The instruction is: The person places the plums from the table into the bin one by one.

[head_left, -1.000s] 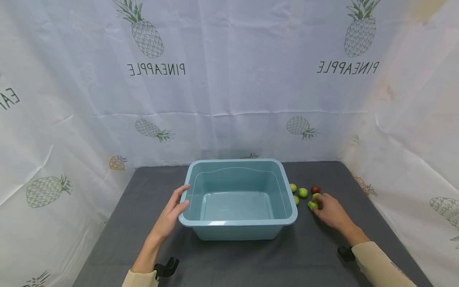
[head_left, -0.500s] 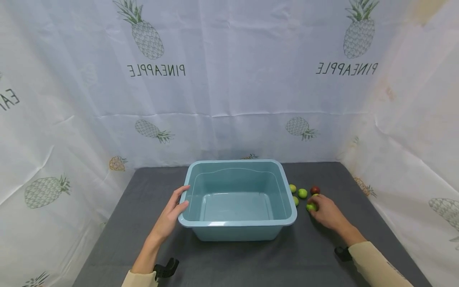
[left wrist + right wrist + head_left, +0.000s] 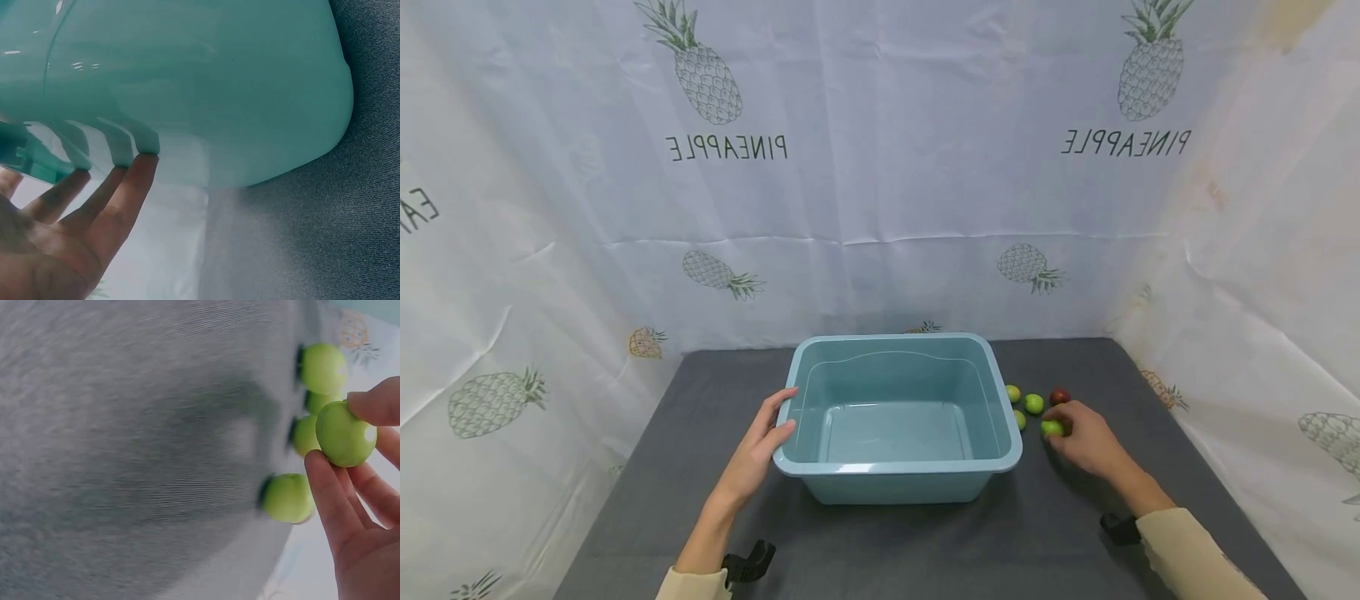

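A light blue plastic basin [image 3: 895, 467] stands in the middle of the table. My left hand [image 3: 752, 457] holds its left rim, the thumb over the edge. In the left wrist view the fingertips [image 3: 147, 157] press on the basin's outer wall. To the right of the basin my right hand [image 3: 1088, 442] pinches a small round green fruit [image 3: 345, 434] between thumb and fingers. Around it on the cloth lie several like it, one green fruit [image 3: 1033, 404] among them. Next to the hand is a dark red fruit [image 3: 1060, 397].
A dark grey cloth [image 3: 880, 550] covers the table. Behind and at both sides hangs a white curtain [image 3: 910, 192] printed with pineapples. Two of the green fruits sit close against the basin's right side. Each wrist wears a black strap mount [image 3: 749, 562].
My right hand, pinching the green fruit, first shifts slightly toward me and left, then rises a little. The left hand stays on the basin's rim and the basin has not moved.
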Demonstrator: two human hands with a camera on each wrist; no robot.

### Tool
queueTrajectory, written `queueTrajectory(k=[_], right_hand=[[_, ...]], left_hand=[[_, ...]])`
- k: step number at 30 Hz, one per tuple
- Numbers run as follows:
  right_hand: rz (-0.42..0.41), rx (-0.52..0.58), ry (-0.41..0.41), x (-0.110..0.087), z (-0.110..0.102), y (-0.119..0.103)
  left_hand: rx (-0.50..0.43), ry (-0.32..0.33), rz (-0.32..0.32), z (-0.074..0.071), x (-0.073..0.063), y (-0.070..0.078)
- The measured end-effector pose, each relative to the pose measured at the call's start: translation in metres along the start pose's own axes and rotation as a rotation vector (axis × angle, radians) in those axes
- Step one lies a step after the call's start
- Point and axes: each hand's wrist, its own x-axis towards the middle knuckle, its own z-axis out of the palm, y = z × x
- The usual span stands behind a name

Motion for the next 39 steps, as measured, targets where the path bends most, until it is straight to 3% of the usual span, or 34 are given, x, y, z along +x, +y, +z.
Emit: queueTrajectory(k=[16, 26, 39], right_hand=[[-0.075, 0.113, 0.056, 0.0, -0.032, -0.037], [-0.093, 0.111, 0.09, 0.003, -0.046, -0.06], [-0.152, 0.221, 0.087, 0.01, -0.065, -0.093]], left_hand=[[-0.012, 0.002, 0.009, 0.001, 0.0, -0.002], [-0.014, 0.006, 0.013, 0.001, -0.001, -0.003], [-0.023, 0.006, 0.007, 0.001, 0.0, -0.002]])
